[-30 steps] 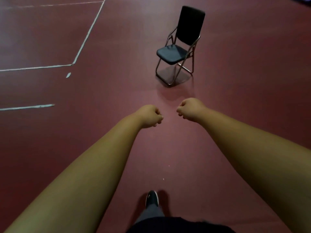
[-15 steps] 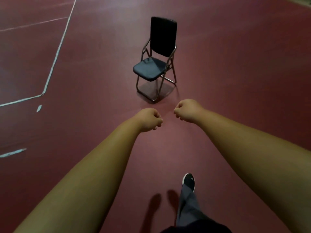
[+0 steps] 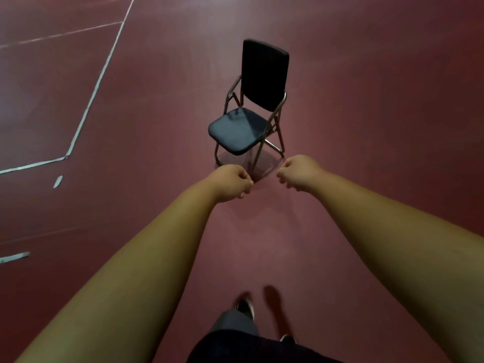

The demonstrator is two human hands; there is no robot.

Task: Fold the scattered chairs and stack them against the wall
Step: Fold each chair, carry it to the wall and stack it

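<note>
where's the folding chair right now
Head view: the chair stands unfolded on the red floor near centre, just beyond the left hand and right hand, right of the white line.

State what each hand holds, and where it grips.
Nothing. The left hand and the right hand are empty fists, short of the unfolded chair.

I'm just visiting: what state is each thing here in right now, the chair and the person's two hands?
chair: unfolded, upright on the floor, nobody touching it.
left hand: fingers curled into a fist, holding nothing, short of the chair.
right hand: fingers curled into a fist, holding nothing, short of the chair.
</note>
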